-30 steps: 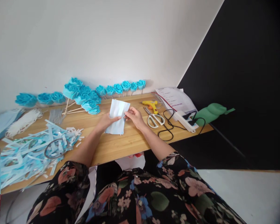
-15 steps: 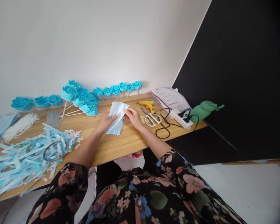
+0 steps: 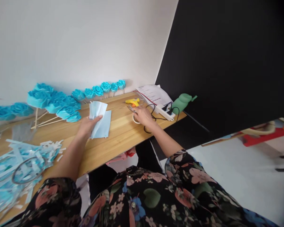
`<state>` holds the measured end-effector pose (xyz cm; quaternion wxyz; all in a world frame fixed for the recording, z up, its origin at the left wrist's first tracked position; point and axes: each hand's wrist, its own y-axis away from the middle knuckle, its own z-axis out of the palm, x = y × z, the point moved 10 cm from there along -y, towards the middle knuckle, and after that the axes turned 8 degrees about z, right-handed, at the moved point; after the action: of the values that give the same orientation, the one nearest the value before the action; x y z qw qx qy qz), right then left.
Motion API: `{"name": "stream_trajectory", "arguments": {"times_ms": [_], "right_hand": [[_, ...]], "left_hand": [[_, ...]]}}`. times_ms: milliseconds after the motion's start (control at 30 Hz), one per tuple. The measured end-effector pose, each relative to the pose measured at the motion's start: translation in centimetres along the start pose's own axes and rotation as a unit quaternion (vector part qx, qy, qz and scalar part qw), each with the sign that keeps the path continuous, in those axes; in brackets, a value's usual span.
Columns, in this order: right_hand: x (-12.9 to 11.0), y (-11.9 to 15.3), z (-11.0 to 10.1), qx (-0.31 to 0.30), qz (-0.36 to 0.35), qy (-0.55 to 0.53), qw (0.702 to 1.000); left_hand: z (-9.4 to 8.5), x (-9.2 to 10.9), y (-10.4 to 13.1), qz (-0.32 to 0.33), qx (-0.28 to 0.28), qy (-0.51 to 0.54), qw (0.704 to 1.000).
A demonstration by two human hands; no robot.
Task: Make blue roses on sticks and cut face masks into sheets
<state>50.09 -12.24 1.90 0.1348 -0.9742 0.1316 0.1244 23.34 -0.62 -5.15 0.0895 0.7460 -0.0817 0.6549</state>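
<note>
My left hand (image 3: 87, 126) pinches a light blue disposable face mask (image 3: 97, 110), thumb on top. Part of the mask is turned up toward the wall, and a flat light blue piece (image 3: 106, 124) shows behind it at the right. Over at the scissors (image 3: 136, 120), my right hand (image 3: 142, 115) has its fingers closed round the middle of them. It covers most of the scissors; a bit of blade and one white handle loop show. Just beyond these fingers lies a yellow glue gun (image 3: 132, 101).
Blue flowers on sticks (image 3: 59, 102) lie along the wall. Light blue and white strips (image 3: 26, 170) are heaped at the left with a wire ring (image 3: 28, 170). A power strip (image 3: 165, 112), black cord, papers (image 3: 153, 94) and a green object (image 3: 182, 102) occupy the table's right end.
My right hand has let go of the mask and moved right onto the scissors. The left hand still holds the mask. The view has turned to the right.
</note>
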Motion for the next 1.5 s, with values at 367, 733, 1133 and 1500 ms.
{"name": "stream_trajectory", "arguments": {"times_ms": [367, 733, 1133, 1500], "right_hand": [[3.3, 0.4, 2.2, -0.047, 0.090, 0.061, 0.993], [-1.5, -0.7, 4.2, -0.197, 0.080, -0.590, 0.779], [-9.6, -1.9, 6.5, -0.388, -0.028, -0.557, 0.734], [-10.9, -2.0, 8.4, -0.436, -0.034, -0.549, 0.712]], "left_hand": [[-0.2, -0.1, -0.2, 0.013, 0.010, 0.039, 0.999], [-0.1, -0.3, 0.1, -0.030, 0.028, 0.142, 0.989], [-0.5, 0.4, 0.3, -0.036, 0.041, 0.130, 0.990], [0.3, 0.7, 0.7, -0.041, 0.002, 0.132, 0.990]]}}
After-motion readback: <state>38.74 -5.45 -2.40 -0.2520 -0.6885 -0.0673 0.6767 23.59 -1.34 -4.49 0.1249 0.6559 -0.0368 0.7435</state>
